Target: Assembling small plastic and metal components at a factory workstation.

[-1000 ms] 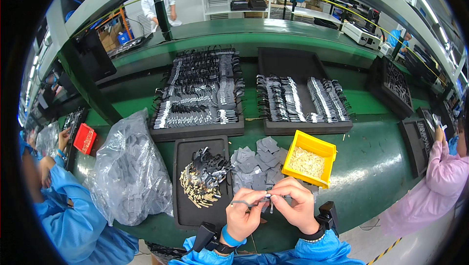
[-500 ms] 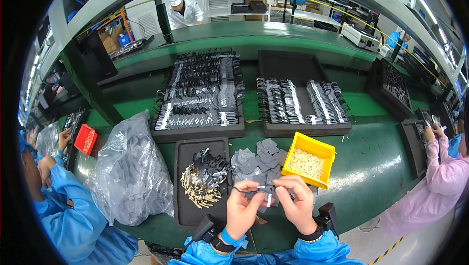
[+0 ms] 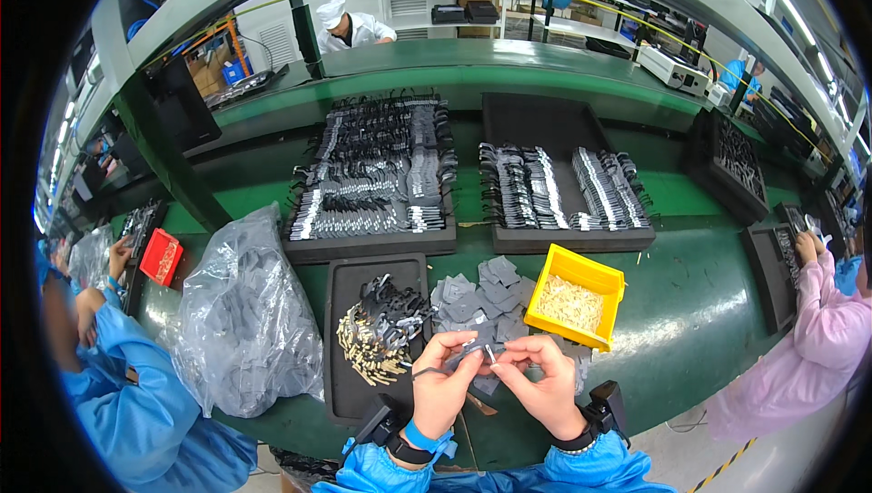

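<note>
My left hand point(image 3: 442, 393) pinches a short black cable point(image 3: 431, 369) with a small grey piece at its end. Close beside it, the thumb and forefinger of my right hand point(image 3: 545, 386) close on the same small part, where a narrow white piece point(image 3: 492, 354) shows. Fingertips hide most of what is joined there. Just beyond my hands lies a loose pile of thin grey pads point(image 3: 481, 298). To the right of the pile, a yellow bin point(image 3: 592, 340) holds many small cream-coloured pieces. Left of my hands, black cables with gold ends point(image 3: 372, 348) are heaped in a black tray point(image 3: 350, 407).
A clear plastic bag of grey pads point(image 3: 250, 330) stands at left. Behind are two foam trays point(image 3: 372, 249) point(image 3: 572, 241) filled with rows of cables. A stack of black trays point(image 3: 722, 166) sits far right. Co-workers in blue point(image 3: 145, 384) and pink point(image 3: 790, 357) sit on either side.
Both hands have drawn slightly closer together over the small part, the left one shifting a little left. The white piece no longer hangs below the fingers; it now stands between the fingertips.
</note>
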Motion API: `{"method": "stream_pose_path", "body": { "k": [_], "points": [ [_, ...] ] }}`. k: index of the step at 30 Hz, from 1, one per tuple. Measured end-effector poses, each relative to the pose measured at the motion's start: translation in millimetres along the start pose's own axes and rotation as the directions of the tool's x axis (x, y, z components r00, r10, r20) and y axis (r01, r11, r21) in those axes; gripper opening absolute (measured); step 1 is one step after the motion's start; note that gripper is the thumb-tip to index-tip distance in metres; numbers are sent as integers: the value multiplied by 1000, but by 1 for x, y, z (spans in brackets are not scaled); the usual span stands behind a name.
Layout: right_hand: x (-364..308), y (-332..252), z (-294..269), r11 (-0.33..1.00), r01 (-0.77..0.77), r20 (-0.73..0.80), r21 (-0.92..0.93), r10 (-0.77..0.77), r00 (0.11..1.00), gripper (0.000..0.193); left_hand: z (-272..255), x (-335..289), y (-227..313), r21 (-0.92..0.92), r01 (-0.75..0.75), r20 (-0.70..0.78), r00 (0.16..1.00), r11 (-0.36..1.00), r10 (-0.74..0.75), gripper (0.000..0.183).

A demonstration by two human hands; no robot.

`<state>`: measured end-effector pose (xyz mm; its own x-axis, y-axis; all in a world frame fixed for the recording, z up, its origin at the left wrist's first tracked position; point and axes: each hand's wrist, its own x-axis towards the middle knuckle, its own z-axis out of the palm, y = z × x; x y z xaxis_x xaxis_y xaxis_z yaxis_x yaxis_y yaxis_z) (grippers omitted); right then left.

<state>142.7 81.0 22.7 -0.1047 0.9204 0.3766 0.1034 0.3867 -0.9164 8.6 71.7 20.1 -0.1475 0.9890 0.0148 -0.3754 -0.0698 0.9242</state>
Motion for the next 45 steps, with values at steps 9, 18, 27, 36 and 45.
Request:
{"method": "stream_pose_path", "body": {
  "k": [9,18,27,36,45],
  "points": [
    [4,-4,2,984,107,-26,-145,-112,993,16,-1,-1,-2,113,-4,58,998,994,-2,21],
    [6,-3,6,945,210,-22,-249,-223,975,22,4,-3,-2,25,-74,47,996,997,73,19],
    [8,-7,7,836,330,0,-439,-367,930,21,5,-3,-4,98,-135,43,990,986,131,20],
    [7,-6,8,824,318,-45,-469,-382,923,19,4,-5,-8,92,-133,27,991,987,131,24],
    [7,-9,9,799,323,-27,-507,-389,921,19,4,-5,-7,16,-39,35,999,999,38,25]
  ]
}}
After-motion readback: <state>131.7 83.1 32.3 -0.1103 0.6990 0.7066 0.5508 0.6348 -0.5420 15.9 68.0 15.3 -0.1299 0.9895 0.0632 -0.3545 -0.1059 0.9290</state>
